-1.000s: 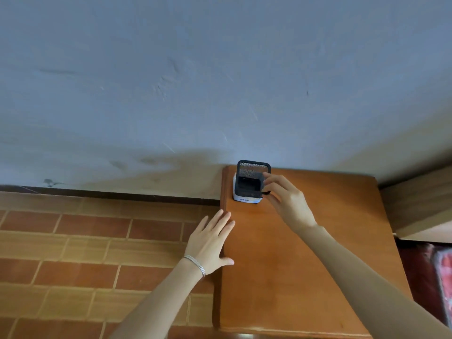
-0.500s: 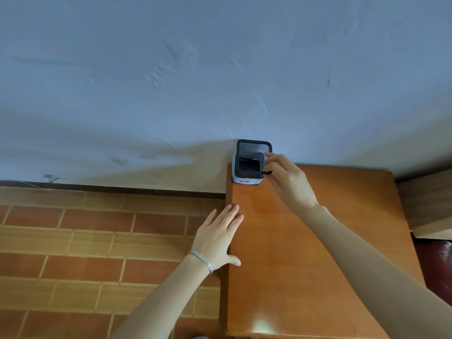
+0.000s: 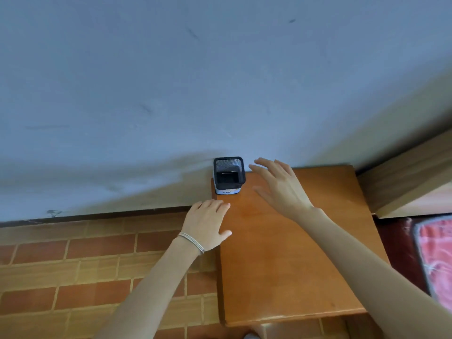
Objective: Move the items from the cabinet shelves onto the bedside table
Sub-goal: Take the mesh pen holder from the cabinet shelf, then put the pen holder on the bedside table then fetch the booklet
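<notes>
Mesh holder (image 3: 228,176) upright at back-left corner of bedside table (image 3: 293,253), against wall (image 3: 171,94); right hand (image 3: 281,189) just beside it, fingers spread, gripping nothing; left hand (image 3: 206,225) flat on table's left edge, fingers straight; placement looks done; draw right hand clear without brushing holder, which sits close to edge.

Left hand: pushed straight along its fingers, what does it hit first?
Probably the black mesh holder at the back-left corner of the bedside table: the left hand points at its base, nothing between.
</notes>
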